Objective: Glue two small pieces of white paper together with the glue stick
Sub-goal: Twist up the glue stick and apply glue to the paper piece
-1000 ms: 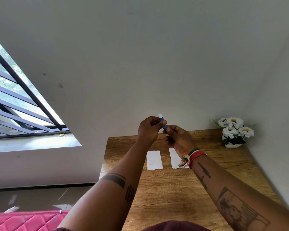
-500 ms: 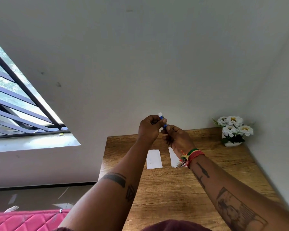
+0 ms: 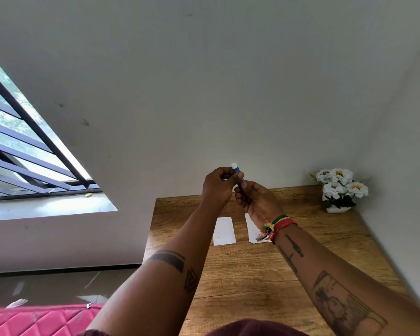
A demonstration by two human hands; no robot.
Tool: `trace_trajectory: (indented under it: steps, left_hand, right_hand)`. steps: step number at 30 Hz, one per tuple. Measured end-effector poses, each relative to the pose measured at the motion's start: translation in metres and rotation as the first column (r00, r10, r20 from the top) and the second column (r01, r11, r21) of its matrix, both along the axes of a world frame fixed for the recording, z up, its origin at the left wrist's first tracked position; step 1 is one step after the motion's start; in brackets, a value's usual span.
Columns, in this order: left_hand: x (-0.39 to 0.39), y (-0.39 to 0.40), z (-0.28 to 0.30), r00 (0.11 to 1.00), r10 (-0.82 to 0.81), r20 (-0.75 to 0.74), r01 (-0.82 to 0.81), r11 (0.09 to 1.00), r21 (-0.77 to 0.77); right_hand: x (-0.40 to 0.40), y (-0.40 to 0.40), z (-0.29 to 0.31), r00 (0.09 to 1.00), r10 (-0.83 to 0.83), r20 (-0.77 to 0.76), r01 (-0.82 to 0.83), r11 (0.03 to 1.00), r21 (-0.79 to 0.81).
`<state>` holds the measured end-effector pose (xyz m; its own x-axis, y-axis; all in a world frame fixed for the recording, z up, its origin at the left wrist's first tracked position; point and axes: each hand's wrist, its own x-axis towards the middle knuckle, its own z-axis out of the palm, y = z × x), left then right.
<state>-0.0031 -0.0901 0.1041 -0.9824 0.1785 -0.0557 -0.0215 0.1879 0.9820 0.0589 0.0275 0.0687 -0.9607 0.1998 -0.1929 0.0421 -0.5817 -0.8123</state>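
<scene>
Room, far left: one window [image 3: 22, 151] with dark metal bars, a pale sill beneath it, set in a plain white wall [image 3: 204, 81]. Below the window, a grey floor with a few pale scraps lying on it; one pink quilted cushion [image 3: 34, 321] at the bottom left corner.

Surface: one wooden table [image 3: 252, 287], brown with visible grain, its far edge against the white wall and its right side running along a second wall.

Left hand [image 3: 218, 187] — one, raised above the far part of the table, fingers curled round the upper part of the glue stick [image 3: 236, 170], thumb against it.

Glue stick — one, blue body with a white tip showing above the left hand; tilted, tip up and to the left, held in the air between the two hands, clear of the table.

Paper, white — two pieces. Left paper [image 3: 224, 231] lies flat on the table, fully in view. Right paper [image 3: 251, 230] lies just beside it, apart by a narrow strip of wood, partly hidden behind the right wrist.

Right hand [image 3: 255, 200] — one, touching the left hand, fingers pinching the lower end of the glue stick. One bracelet [image 3: 279, 225] of red, green and yellow threads on the wrist. Both forearms bear dark tattoos.

Far right corner of the table: one small white pot of white flowers [image 3: 340, 187] with yellow centres.
</scene>
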Motion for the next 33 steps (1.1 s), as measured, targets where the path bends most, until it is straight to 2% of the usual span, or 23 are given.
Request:
trace_trajectory:
  steps: [7,12,25,30,33]
  left_hand:
    - [-0.0001,0.0017,0.0021,1.000,-0.007,0.004,0.007,1.000,0.001]
    - [0.0004,0.0012,0.0014,1.000,-0.004,0.008,0.004,1.000,-0.001]
    - [0.0009,0.0000,0.0033,1.000,0.009,0.014,-0.009,1.000,-0.016]
    - [-0.0006,0.0001,0.0062,1.000,0.001,0.022,-0.001,1.000,-0.014]
    - [0.0004,-0.0004,0.0072,1.000,0.009,0.017,-0.008,1.000,-0.021]
  right_hand:
    - [0.0007,-0.0009,0.0014,0.997,0.077,0.023,-0.076,0.995,-0.066]
    - [0.0023,-0.0028,0.0014,0.999,0.027,0.024,-0.025,0.996,-0.090]
    - [0.0033,-0.0011,0.0034,1.000,0.029,0.010,-0.029,0.999,0.038]
    - [0.0006,-0.0026,0.0054,0.994,0.100,0.037,-0.099,0.995,-0.026]
    - [-0.0015,-0.0032,0.0051,0.998,0.058,0.027,-0.057,0.997,-0.056]
